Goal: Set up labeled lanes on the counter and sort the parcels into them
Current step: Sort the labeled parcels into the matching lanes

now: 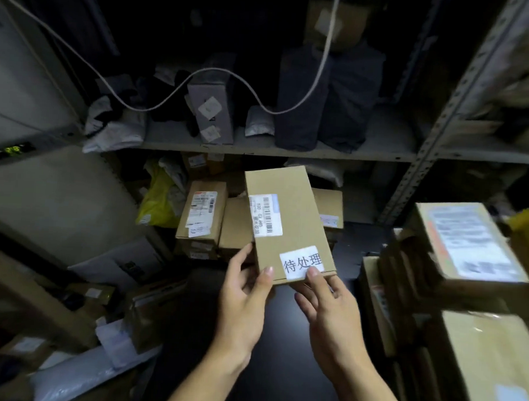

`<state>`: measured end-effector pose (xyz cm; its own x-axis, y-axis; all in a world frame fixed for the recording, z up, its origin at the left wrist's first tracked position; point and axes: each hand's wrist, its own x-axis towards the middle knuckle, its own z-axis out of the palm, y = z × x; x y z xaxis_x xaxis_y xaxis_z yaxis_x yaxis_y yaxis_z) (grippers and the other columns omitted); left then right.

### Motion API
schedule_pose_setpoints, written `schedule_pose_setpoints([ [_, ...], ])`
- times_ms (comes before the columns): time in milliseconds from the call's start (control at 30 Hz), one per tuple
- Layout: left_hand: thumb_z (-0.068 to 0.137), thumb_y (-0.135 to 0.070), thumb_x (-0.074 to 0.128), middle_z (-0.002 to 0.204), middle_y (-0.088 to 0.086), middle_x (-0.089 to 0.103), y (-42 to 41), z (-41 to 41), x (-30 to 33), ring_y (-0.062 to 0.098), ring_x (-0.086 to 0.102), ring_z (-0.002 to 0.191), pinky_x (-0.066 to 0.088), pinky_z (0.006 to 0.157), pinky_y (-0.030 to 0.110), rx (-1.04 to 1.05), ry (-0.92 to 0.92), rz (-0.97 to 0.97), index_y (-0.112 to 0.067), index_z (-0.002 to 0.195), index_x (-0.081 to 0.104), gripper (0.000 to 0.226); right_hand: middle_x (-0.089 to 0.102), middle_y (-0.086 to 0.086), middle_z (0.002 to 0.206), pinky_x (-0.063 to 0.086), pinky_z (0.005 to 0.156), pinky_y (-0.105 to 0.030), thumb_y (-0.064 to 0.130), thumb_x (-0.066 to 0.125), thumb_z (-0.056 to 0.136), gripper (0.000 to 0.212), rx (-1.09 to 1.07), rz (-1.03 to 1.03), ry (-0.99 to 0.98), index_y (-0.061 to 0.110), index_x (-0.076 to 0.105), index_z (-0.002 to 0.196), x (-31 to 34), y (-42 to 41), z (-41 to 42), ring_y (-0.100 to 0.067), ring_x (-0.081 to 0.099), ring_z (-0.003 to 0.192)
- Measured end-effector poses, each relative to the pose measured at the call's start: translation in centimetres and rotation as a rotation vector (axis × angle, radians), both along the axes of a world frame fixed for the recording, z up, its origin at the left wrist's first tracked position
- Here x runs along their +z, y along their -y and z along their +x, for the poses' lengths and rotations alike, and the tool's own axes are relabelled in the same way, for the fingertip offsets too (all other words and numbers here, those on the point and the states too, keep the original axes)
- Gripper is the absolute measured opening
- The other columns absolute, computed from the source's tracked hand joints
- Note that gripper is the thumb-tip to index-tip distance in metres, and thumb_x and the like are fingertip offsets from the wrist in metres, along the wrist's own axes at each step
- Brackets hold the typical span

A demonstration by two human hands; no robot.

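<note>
I hold a flat brown cardboard parcel (289, 222) up in the middle of the view, over a dark surface (281, 337). It bears a barcode shipping label (265, 214) near its top. A white paper label with handwritten characters (301, 262) lies at its near right corner. My left hand (243, 302) grips the parcel's near left edge, thumb on top. My right hand (328, 309) holds the near right corner, its thumb pressing on the white label.
More cardboard parcels (202, 212) and a yellow bag (158, 198) stand behind on the lower shelf. Metal shelving (274, 150) above holds dark bags and packages. Stacked boxes (467, 239) crowd the right; boxes and plastic mailers (77, 371) lie at the left. A white cable (226, 73) hangs across.
</note>
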<state>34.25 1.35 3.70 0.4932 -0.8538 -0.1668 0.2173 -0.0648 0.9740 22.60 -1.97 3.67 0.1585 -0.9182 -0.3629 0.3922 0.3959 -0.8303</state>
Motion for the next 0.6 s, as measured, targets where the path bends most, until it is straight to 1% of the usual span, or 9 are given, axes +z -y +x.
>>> schedule_pose_setpoints([
  [67,0.092,-0.014,0.062,0.115,0.0,0.074,-0.8,-3.2,1.2,0.015,0.067,0.112,0.052,0.096,0.035,-0.017,0.0,-0.032,-0.036,0.127,0.054,0.042,0.076,-0.009,0.108,0.051,0.087,-0.033,0.019,0.059,0.097,0.025,-0.034,-0.029,-0.004,0.007,0.063,0.118,1.2,-1.0,-3.2,-0.022,0.072,0.106],
  [167,0.091,-0.012,0.062,0.112,-0.001,0.075,-1.7,-7.8,3.0,0.011,0.069,0.107,0.053,0.081,0.016,-0.066,0.018,-0.091,-0.034,0.123,0.056,0.039,0.077,-0.008,0.105,0.05,0.087,-0.034,0.019,0.06,0.096,0.023,-0.08,-0.073,-0.047,0.006,0.064,0.114,2.7,-2.1,-8.2,-0.021,0.072,0.104],
  [233,0.091,-0.01,0.062,0.108,0.0,0.076,-2.1,-10.8,3.7,0.009,0.07,0.103,0.052,0.076,0.012,-0.112,0.021,-0.101,-0.031,0.123,0.056,0.039,0.077,-0.008,0.105,0.051,0.092,-0.037,0.022,0.061,0.094,0.027,-0.099,-0.09,-0.055,0.005,0.064,0.115,3.2,-2.9,-11.3,-0.019,0.073,0.103],
  [300,0.092,-0.009,0.063,0.105,0.001,0.077,-2.6,-13.5,4.2,0.009,0.072,0.1,0.051,0.074,0.011,-0.143,0.032,-0.113,-0.03,0.122,0.057,0.037,0.076,-0.009,0.107,0.051,0.096,-0.04,0.029,0.064,0.089,0.038,-0.116,-0.099,-0.053,0.003,0.063,0.116,3.6,-3.7,-14.1,-0.022,0.072,0.106],
  [333,0.092,-0.009,0.063,0.104,0.002,0.077,-2.8,-14.7,4.5,0.01,0.072,0.099,0.051,0.074,0.012,-0.157,0.038,-0.115,-0.03,0.121,0.057,0.036,0.076,-0.01,0.107,0.051,0.096,-0.041,0.03,0.065,0.087,0.04,-0.131,-0.1,-0.057,0.003,0.063,0.116,3.7,-4.1,-15.3,-0.023,0.071,0.107],
  [400,0.092,-0.009,0.063,0.105,0.005,0.077,-3.2,-17.0,4.8,0.013,0.072,0.1,0.052,0.076,0.014,-0.191,0.044,-0.121,-0.03,0.121,0.057,0.036,0.077,-0.01,0.105,0.053,0.09,-0.039,0.029,0.065,0.088,0.034,-0.171,-0.107,-0.069,0.004,0.064,0.112,3.9,-4.8,-17.9,-0.024,0.072,0.105],
  [500,0.092,-0.007,0.062,0.106,0.008,0.076,-3.9,-20.3,5.0,0.017,0.072,0.101,0.054,0.079,0.017,-0.247,0.04,-0.119,-0.028,0.122,0.057,0.037,0.077,-0.009,0.102,0.054,0.073,-0.024,0.022,0.061,0.095,0.023,-0.189,-0.106,-0.056,0.005,0.065,0.11,4.3,-5.9,-21.4,-0.023,0.073,0.101],
  [533,0.092,-0.008,0.063,0.106,0.007,0.076,-4.1,-21.4,5.0,0.017,0.072,0.102,0.055,0.082,0.019,-0.263,0.036,-0.116,-0.028,0.123,0.056,0.038,0.077,-0.009,0.102,0.053,0.071,-0.022,0.02,0.06,0.096,0.021,-0.195,-0.1,-0.052,0.006,0.065,0.11,4.4,-6.2,-22.5,-0.023,0.073,0.1],
  [600,0.087,-0.016,0.066,0.11,0.006,0.075,-4.4,-23.4,5.1,0.019,0.07,0.107,0.056,0.09,0.025,-0.293,0.021,-0.108,-0.029,0.126,0.055,0.043,0.078,-0.008,0.102,0.051,0.075,-0.026,0.02,0.061,0.096,0.02,-0.221,-0.096,-0.073,0.006,0.065,0.11,4.7,-6.8,-24.7,-0.022,0.074,0.099],
])
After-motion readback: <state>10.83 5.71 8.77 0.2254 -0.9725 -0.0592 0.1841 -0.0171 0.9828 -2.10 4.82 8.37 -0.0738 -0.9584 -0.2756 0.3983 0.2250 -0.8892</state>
